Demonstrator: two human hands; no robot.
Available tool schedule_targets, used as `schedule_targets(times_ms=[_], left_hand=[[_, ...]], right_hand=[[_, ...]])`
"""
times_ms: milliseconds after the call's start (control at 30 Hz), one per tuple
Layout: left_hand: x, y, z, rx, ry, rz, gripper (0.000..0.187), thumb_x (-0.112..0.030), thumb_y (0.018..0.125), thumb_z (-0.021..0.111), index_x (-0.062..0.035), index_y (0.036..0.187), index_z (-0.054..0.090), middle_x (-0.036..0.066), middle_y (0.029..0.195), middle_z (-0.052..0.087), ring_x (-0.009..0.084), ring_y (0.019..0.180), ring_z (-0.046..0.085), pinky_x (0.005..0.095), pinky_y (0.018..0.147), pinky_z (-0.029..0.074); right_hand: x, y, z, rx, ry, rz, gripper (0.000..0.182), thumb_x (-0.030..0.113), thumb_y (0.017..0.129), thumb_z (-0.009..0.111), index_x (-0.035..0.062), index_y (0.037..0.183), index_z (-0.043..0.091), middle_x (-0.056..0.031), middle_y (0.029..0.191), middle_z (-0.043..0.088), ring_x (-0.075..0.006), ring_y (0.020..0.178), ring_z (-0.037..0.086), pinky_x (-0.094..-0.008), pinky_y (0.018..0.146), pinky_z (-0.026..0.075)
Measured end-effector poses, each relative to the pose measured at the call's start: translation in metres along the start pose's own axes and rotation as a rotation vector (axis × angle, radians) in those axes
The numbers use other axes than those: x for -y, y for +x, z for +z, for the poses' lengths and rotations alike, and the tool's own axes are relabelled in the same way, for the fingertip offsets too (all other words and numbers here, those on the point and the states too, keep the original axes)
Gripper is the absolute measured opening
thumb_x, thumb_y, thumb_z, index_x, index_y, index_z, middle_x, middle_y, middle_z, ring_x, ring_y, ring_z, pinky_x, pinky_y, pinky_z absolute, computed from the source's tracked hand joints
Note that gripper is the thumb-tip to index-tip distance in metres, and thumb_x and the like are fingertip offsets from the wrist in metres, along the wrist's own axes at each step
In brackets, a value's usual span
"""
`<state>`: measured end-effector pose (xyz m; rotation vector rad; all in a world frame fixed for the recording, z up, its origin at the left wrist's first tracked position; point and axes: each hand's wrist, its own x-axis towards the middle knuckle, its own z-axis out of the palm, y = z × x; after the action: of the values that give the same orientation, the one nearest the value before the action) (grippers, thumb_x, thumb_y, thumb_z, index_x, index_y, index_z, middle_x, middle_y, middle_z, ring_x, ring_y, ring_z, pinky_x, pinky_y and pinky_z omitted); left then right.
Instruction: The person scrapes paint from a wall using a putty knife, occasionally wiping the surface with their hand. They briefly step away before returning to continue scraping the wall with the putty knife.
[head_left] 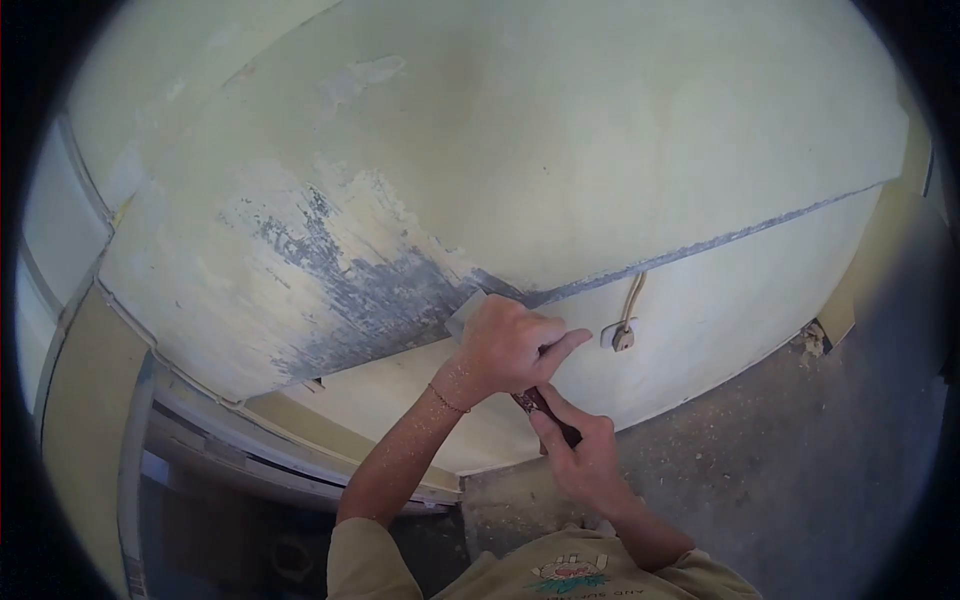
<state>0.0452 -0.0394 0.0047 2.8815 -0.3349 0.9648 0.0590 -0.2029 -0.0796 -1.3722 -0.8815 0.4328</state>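
r hand gripping scraper by handle, l hand closed over its blade end, blade on btm edge of grey patch, pale wall, fitting w/ cable nearby

The left hand curls, back up, one digit jutting right, ahead of the right hand, which grips firmly, both forearms slanting forward and inward.

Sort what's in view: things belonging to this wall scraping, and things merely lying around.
Belongs to the job:
- Scraper, gripped by the left hand and right hand
- Patchy wall, grey showing through

Just around:
- Wall fitting with its cable
- Pale debris on the floor
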Motion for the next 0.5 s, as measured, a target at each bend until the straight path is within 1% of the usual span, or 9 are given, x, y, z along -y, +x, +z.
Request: schedule_targets(times_ms=[33, 100, 233, 267, 300, 333, 367, 433, 500], left_hand=[[-0.001, 0.000, -0.002, -0.018, -0.040, -0.033, 0.040, -0.024, 0.081, 0.074, -0.0087, 0.050, 0.054, 0.010, 0.044, 0.044, 0.0289, 0.038, 0.044, 0.0373, 0.040, 0.033], [0.000, -0.001, 0.008, -0.039, -0.051, -0.011, 0.040, -0.024, 0.081, 0.074, -0.0085, 0.050, 0.053, 0.010, 0.044, 0.044, 0.0290, 0.038, 0.044, 0.0370, 0.040, 0.033], [0.010, 0.002, -0.003, -0.120, -0.039, 0.061, 0.042, -0.024, 0.082, 0.073, -0.0079, 0.050, 0.052, 0.011, 0.044, 0.043, 0.0295, 0.038, 0.044, 0.0370, 0.040, 0.033], [0.009, 0.014, -0.022, -0.127, -0.049, 0.063, 0.042, -0.024, 0.082, 0.073, -0.0079, 0.050, 0.052, 0.011, 0.044, 0.043, 0.0295, 0.038, 0.044, 0.0370, 0.040, 0.033], [0.010, 0.021, -0.048, -0.111, 0.005, -0.031, 0.042, -0.023, 0.082, 0.073, -0.0076, 0.050, 0.052, 0.011, 0.044, 0.042, 0.0297, 0.039, 0.044, 0.0369, 0.041, 0.033], [0.009, 0.023, -0.066, -0.090, 0.074, -0.125, 0.042, -0.023, 0.082, 0.073, -0.0072, 0.050, 0.051, 0.011, 0.043, 0.042, 0.0298, 0.039, 0.045, 0.0369, 0.041, 0.033], [0.010, 0.019, -0.064, -0.089, 0.082, -0.134, 0.042, -0.023, 0.082, 0.073, -0.0072, 0.050, 0.051, 0.011, 0.043, 0.042, 0.0298, 0.039, 0.045, 0.0369, 0.041, 0.033], [0.010, 0.011, -0.042, -0.059, 0.008, 0.000, 0.043, -0.024, 0.082, 0.073, -0.0064, 0.049, 0.050, 0.011, 0.043, 0.042, 0.0293, 0.039, 0.045, 0.0369, 0.041, 0.034], [0.007, 0.006, -0.025, -0.043, 0.003, 0.009, 0.043, -0.026, 0.083, 0.071, -0.0066, 0.050, 0.052, 0.012, 0.043, 0.044, 0.0309, 0.040, 0.047, 0.0387, 0.041, 0.035]], right_hand=[[0.000, -0.001, 0.000, 0.004, -0.004, -0.005, 0.037, 0.008, 0.092, 0.061, -0.0017, 0.128, 0.058, -0.0130, 0.066, 0.062, -0.0080, 0.056, 0.053, -0.0270, 0.054, 0.045], [-0.002, -0.002, 0.003, -0.059, 0.043, -0.038, 0.036, 0.008, 0.092, 0.061, -0.0004, 0.127, 0.059, -0.0085, 0.061, 0.057, -0.0061, 0.053, 0.044, -0.0260, 0.050, 0.041], [0.007, 0.015, 0.009, -0.034, 0.073, 0.034, 0.035, 0.008, 0.093, 0.061, -0.0011, 0.126, 0.060, -0.0070, 0.061, 0.057, -0.0052, 0.055, 0.044, -0.0256, 0.050, 0.041], [0.019, 0.034, 0.021, -0.020, 0.092, -0.066, 0.034, 0.008, 0.093, 0.060, -0.0020, 0.125, 0.060, -0.0057, 0.061, 0.057, -0.0050, 0.056, 0.044, -0.0253, 0.051, 0.041], [0.024, 0.038, 0.028, 0.000, 0.118, -0.143, 0.033, 0.008, 0.093, 0.060, -0.0029, 0.124, 0.061, -0.0045, 0.062, 0.058, -0.0048, 0.057, 0.044, -0.0250, 0.051, 0.041], [0.026, 0.033, 0.028, 0.008, 0.124, -0.127, 0.033, 0.008, 0.093, 0.060, -0.0029, 0.124, 0.061, -0.0045, 0.062, 0.058, -0.0048, 0.057, 0.044, -0.0250, 0.051, 0.041], [0.031, 0.031, 0.026, 0.020, 0.138, -0.112, 0.034, 0.008, 0.093, 0.060, -0.0034, 0.125, 0.060, -0.0043, 0.064, 0.059, -0.0048, 0.059, 0.045, -0.0248, 0.052, 0.041], [0.031, 0.020, 0.019, 0.028, 0.141, -0.096, 0.035, 0.008, 0.093, 0.060, -0.0039, 0.126, 0.059, -0.0042, 0.067, 0.061, -0.0049, 0.061, 0.046, -0.0245, 0.054, 0.042], [0.022, 0.006, 0.007, 0.058, 0.098, 0.055, 0.043, 0.009, 0.092, 0.062, -0.0030, 0.132, 0.053, -0.0076, 0.078, 0.064, -0.0054, 0.065, 0.048, -0.0237, 0.059, 0.044]])
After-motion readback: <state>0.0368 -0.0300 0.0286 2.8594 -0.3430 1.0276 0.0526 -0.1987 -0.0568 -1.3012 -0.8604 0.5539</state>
